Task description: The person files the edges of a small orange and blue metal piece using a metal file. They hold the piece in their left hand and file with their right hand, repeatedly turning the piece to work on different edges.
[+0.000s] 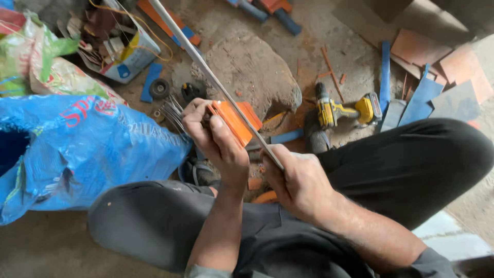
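Note:
My left hand (213,139) grips a stack of flat orange pieces (234,121) held up in front of my knees. My right hand (298,180) is closed around the near end of a long thin metal rod (206,72). The rod runs diagonally up and to the left, crossing over the orange stack. Both hands are close together above my crossed legs in dark trousers.
A yellow cordless drill (339,110) lies on the dirt floor to the right. A large rock (252,72) sits ahead. A blue plastic sack (77,149) fills the left. Orange and blue flat pieces (437,77) lie scattered at the right. A box of clutter (118,46) stands at the upper left.

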